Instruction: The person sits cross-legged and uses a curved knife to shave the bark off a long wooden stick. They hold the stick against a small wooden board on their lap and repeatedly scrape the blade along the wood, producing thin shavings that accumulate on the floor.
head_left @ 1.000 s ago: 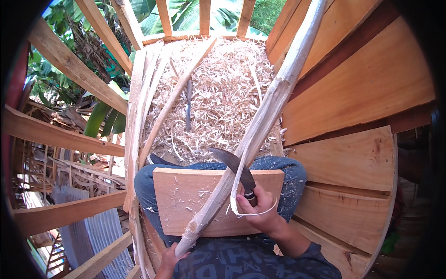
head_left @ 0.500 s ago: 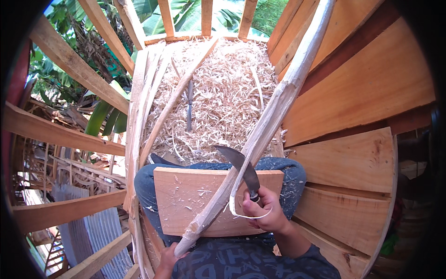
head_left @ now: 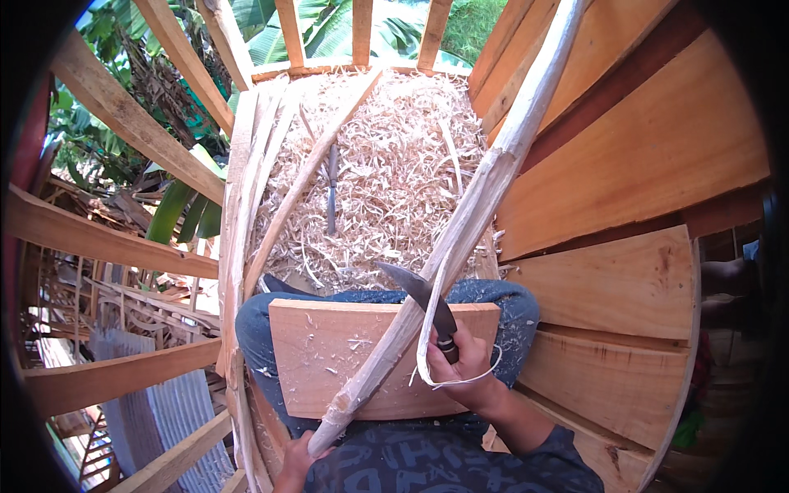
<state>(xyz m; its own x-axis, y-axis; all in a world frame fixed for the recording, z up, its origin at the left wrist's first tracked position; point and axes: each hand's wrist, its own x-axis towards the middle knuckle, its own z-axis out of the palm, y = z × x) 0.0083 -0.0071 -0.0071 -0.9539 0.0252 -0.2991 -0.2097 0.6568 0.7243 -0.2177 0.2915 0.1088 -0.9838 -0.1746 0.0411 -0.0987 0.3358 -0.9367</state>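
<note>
A long, pale wooden pole (head_left: 460,222) slants from my lap up to the far right, its bark partly shaved off. Around its near end, my left hand (head_left: 301,454) is closed. My right hand (head_left: 463,369) grips the handle of a curved knife (head_left: 421,297), whose dark blade lies against the pole's right side. A thin strip of wood (head_left: 427,337) curls off beside the blade and loops past my right fingers. Beneath the pole, a flat wooden board (head_left: 329,329) rests across my thighs, sprinkled with small chips.
Wood shavings (head_left: 394,164) cover the floor ahead, with a second slim dark tool (head_left: 332,193) lying on them. Long sticks (head_left: 304,189) lean along the left side. Slatted wooden rails (head_left: 123,238) stand left; plank panels (head_left: 608,287) close in the right.
My right hand and the knife have drawn slightly down and toward me along the pole. The peeled strip has grown longer and curls more. My left hand stays in place.
</note>
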